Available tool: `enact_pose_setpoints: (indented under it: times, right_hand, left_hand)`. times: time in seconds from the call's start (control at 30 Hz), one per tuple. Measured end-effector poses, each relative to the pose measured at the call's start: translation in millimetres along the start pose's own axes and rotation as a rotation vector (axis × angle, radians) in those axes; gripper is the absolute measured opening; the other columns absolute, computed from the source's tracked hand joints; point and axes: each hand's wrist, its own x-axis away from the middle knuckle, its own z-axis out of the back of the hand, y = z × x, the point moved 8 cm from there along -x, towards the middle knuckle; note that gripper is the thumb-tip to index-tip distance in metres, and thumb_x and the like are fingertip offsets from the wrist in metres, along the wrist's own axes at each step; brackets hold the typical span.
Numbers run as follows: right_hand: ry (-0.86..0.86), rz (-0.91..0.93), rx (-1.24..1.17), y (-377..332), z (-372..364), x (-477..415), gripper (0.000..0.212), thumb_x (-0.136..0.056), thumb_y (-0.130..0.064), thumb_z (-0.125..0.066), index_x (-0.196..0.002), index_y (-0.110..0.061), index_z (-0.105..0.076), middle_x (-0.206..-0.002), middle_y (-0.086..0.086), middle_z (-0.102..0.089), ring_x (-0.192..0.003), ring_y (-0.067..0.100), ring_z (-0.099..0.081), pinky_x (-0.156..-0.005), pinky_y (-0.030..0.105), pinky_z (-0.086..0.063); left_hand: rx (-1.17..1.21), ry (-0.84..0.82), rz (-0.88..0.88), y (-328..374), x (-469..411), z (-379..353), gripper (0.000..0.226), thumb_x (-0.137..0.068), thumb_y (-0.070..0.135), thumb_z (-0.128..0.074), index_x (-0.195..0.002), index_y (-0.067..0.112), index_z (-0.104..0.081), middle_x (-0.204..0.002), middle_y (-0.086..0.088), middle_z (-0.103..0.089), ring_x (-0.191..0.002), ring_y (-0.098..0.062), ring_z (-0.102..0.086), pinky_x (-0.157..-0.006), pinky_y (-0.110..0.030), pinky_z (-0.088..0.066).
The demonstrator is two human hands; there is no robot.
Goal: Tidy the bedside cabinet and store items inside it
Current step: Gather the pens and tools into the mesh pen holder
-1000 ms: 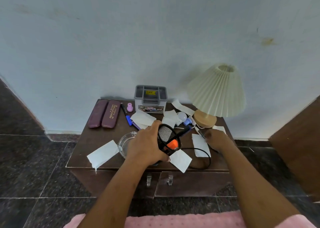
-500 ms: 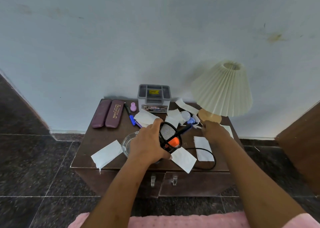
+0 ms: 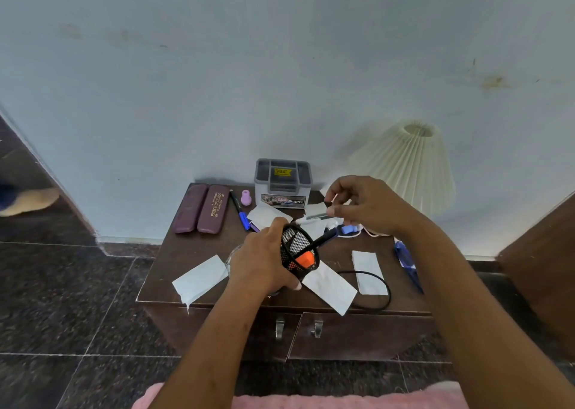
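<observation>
Bare cabinet top [image 3: 186,256] is left open beyond the left hand's [image 3: 264,262] knuckles. Under the right hand's [image 3: 364,205] fingertips [image 3: 330,212], passage is blocked by paper scraps [image 3: 314,226] and the grey organiser box [image 3: 282,183]; the lampshade [image 3: 407,166] is met behind its knuckles.

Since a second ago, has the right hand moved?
Yes. The right hand has lifted off the cabinet top, now pinching a small item beside the grey organiser.

The bedside cabinet [image 3: 193,253] looks dark matt wood with metal handles [image 3: 280,328]; the pen cup [image 3: 297,250] is black wire mesh, the lampshade [image 3: 407,166] pleated cloth, the slips [image 3: 200,279] white paper, the floor [image 3: 77,299] glossy speckled stone
</observation>
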Motion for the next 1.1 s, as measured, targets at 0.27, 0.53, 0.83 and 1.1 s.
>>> enact_pose_setpoints:
  times: [0.27,0.53,0.83,1.1]
  right_hand:
    - [-0.086,0.082,0.356,1,-55,-15,0.019,-0.078,-0.016,-0.073,-0.09,-0.023,-0.06,-0.071,-0.015,-0.056,-0.063,-0.002,-0.051,-0.065,0.024,-0.042]
    - [-0.05,0.195,0.535,4,-76,-21,0.014,-0.08,-0.016,-0.066,-0.091,-0.02,-0.058,-0.089,-0.008,-0.056,-0.086,0.014,-0.054,-0.068,0.025,-0.037]
    - [0.102,-0.018,-0.064,46,-40,-29,0.021,-0.094,-0.033,-0.052,-0.087,-0.017,-0.064,-0.08,-0.007,-0.062,-0.071,0.004,-0.056,-0.066,0.019,-0.045]
    - [0.089,-0.357,0.202,178,-35,-36,0.026,-0.095,-0.006,-0.043,-0.111,-0.011,-0.063,-0.104,0.002,-0.057,-0.095,0.021,-0.055,-0.076,0.022,-0.04]
  left_hand:
    - [-0.034,0.038,-0.045,3,1,3,0.098,-0.052,0.038,-0.086,-0.132,0.036,-0.029,-0.124,0.009,-0.055,-0.118,-0.018,-0.049,-0.076,-0.034,-0.044]
    - [0.002,0.047,-0.057,4,3,4,0.099,-0.05,0.041,-0.085,-0.131,0.036,-0.03,-0.12,0.01,-0.057,-0.112,-0.017,-0.053,-0.077,-0.035,-0.045]
    - [0.027,0.028,-0.037,4,1,0,0.098,-0.052,0.042,-0.086,-0.131,0.034,-0.028,-0.124,0.009,-0.054,-0.114,-0.016,-0.05,-0.082,-0.036,-0.047]
    - [0.034,0.037,-0.048,9,0,-5,0.097,-0.055,0.044,-0.085,-0.132,0.034,-0.026,-0.126,0.009,-0.052,-0.115,-0.014,-0.05,-0.088,-0.036,-0.049]
